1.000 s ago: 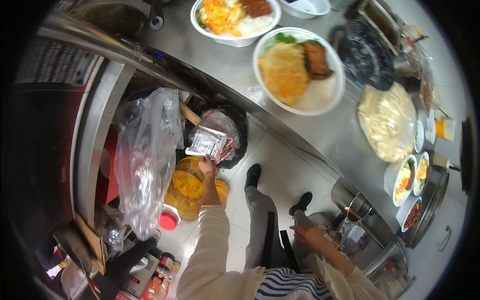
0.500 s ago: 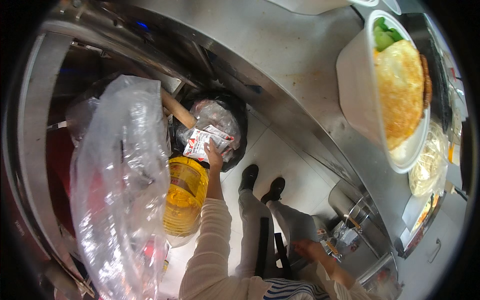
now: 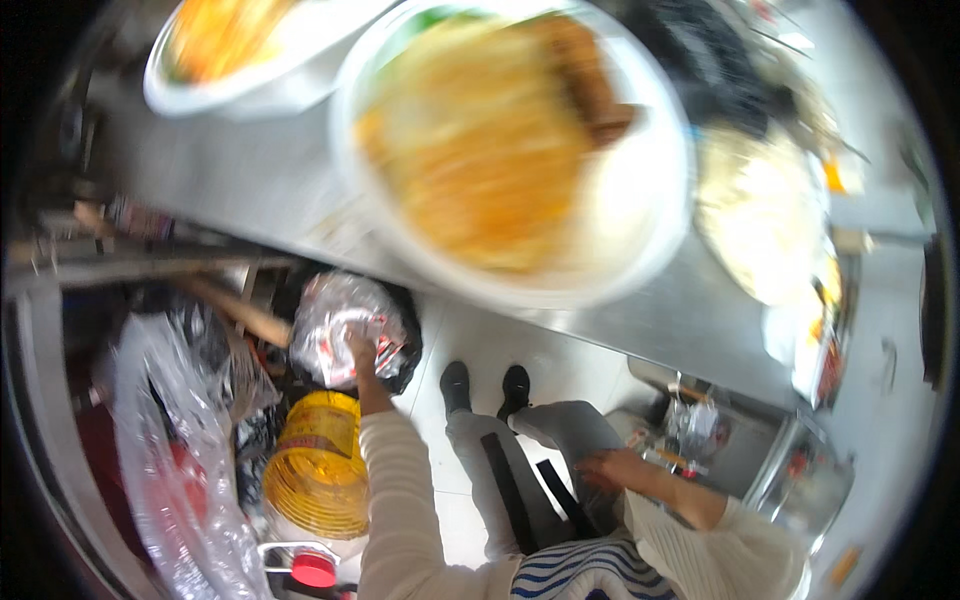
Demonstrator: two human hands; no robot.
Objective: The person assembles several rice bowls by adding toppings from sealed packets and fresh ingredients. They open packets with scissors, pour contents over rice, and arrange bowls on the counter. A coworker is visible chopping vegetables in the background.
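Note:
My left hand (image 3: 364,352) reaches down into a bin with a black liner (image 3: 405,372), over crumpled clear plastic (image 3: 335,300). Red-and-white paper packets (image 3: 385,332) lie right at its fingers. The fingers are smeared, so whether they still grip the packets is unclear. Beside my thigh, my right hand (image 3: 612,468) hangs with its fingers stretched out and holds nothing. A white bowl (image 3: 345,150) with a fried egg (image 3: 470,150), white rice and brown meat stands on the steel counter (image 3: 285,200), large and blurred in view.
Left of my arm sits a yellow plastic tub (image 3: 315,465), with a red-capped jug (image 3: 314,569) nearer me. A clear plastic bag (image 3: 180,450) hangs at far left. A wooden handle (image 3: 245,315) points at the bin. Another food tray (image 3: 160,85) and bagged noodles (image 3: 760,215) are on the counter.
My view has swung right and up, bringing the bowl to the middle. My left hand, which pinched the packets above the bin, is now lower among its contents. My right hand stays by my thigh.

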